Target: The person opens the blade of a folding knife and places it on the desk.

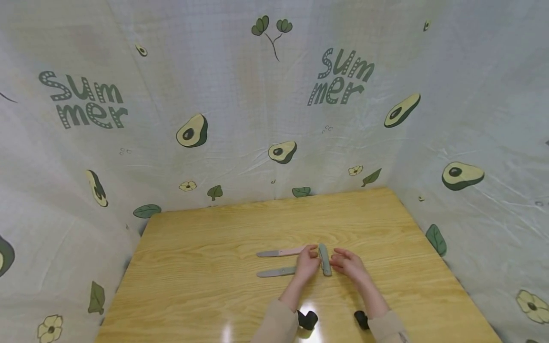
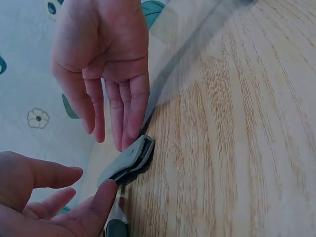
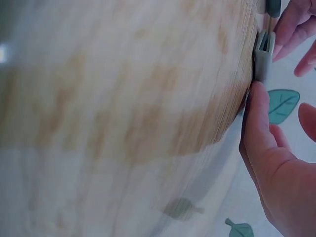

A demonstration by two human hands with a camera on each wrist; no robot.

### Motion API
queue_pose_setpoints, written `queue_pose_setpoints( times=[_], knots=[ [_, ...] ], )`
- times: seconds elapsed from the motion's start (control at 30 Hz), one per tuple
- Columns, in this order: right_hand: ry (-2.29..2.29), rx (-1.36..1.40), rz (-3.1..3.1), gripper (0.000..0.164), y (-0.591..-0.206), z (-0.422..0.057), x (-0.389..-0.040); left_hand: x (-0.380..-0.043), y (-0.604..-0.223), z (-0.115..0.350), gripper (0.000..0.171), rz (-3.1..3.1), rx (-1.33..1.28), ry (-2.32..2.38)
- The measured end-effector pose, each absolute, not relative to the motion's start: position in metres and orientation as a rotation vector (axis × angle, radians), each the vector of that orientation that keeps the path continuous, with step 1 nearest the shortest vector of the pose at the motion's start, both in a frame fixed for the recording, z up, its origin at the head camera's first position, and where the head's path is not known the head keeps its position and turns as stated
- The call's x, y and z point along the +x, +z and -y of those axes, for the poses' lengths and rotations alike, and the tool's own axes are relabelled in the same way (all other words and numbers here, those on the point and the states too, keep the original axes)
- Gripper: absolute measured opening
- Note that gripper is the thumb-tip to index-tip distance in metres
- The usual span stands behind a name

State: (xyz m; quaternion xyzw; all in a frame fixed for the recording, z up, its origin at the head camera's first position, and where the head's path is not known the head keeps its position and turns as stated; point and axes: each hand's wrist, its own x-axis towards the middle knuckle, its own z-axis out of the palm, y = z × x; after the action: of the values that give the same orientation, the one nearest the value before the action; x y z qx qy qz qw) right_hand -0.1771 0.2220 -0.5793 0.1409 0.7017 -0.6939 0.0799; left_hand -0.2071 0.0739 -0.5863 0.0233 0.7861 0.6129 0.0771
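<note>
Both hands come in from the desk's near side: the left hand [image 1: 308,263] and the right hand [image 1: 349,264] have loosely extended fingers, curled round nothing. Nearest are the beige sleeves [image 1: 276,323], with a black wrist piece [image 1: 307,320] beside the left one and another by the right.

Between the hands, somewhat nearer the right edge of the desk [image 1: 184,290] than the left, lies a folded grey-green pocketknife [image 1: 324,260], its length running roughly from near edge to far edge. In the left wrist view a left fingertip appears to touch it, while right fingertips come to its other side; I cannot tell for certain whether those press on it.

Just left of it, the unfolded grey-green knife [image 1: 276,272] points its blade at the left edge, its handle end hidden by the left hand. Slightly farther off, the unfolded pink-handled knife [image 1: 279,253] lies almost parallel.

The step in hand looks like placing or taking up the folded knife; one moment does not settle which. To open it like the others, the next move would call for a firm pinch on its handle, fingers clear of the edge.

Beyond the desk's far edge hangs an avocado-print cloth [image 1: 231,95].
</note>
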Motion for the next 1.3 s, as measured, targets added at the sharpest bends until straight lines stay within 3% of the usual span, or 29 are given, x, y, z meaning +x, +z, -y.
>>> queue_pose_setpoints(
  times=[0.73, 1.17, 1.3],
  knots=[
    [-2.089, 0.501, -2.149, 0.047, -0.573, -0.21, -0.18, -0.213, -0.587, -0.071, 0.033, -2.093, -0.07, 2.104],
    [-2.118, 0.301, -2.148, 0.044, -0.553, -0.188, -0.177, -0.204, -0.571, -0.035, 0.045, -1.844, 0.098, 2.173],
    [-2.11, 0.183, -2.103, 0.047, -0.545, -0.183, -0.175, -0.197, -0.567, -0.023, 0.042, -1.852, 0.111, 2.176]
  ],
)
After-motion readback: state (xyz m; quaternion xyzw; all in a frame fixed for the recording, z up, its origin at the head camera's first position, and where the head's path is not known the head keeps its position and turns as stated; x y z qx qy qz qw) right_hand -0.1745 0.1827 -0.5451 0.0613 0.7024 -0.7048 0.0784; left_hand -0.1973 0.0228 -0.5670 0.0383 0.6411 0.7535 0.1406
